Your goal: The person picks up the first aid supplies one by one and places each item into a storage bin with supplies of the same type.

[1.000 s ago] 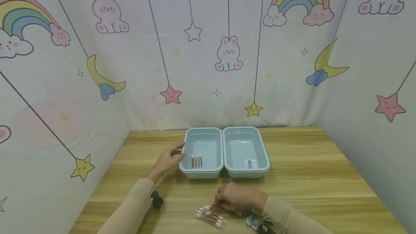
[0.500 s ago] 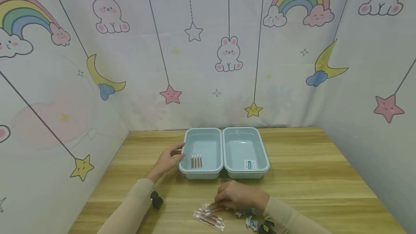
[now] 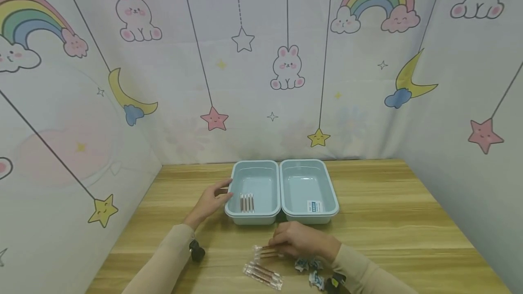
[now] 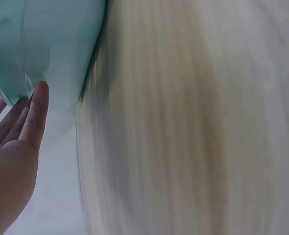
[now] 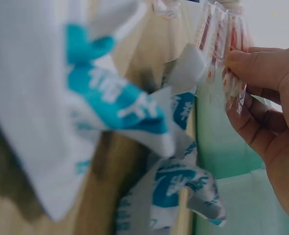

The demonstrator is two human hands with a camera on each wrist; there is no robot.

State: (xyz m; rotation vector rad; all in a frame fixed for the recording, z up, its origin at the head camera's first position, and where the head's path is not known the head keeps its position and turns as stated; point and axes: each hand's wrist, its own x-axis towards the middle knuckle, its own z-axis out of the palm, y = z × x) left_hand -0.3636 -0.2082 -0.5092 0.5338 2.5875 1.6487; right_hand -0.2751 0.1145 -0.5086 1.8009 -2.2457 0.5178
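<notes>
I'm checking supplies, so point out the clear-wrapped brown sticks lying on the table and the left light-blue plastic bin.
Clear-wrapped brown sticks (image 3: 263,276): head view, middle of the bundle.
Left light-blue plastic bin (image 3: 264,190): head view, bare inside floor.

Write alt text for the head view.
A person's right hand pinches clear-wrapped cotton swabs over a wooden table, near more wrapped swabs and crumpled printed wrappers. The left hand touches the left pale-blue bin, which holds four swabs; the right bin holds a blue-and-white packet or label.
</notes>
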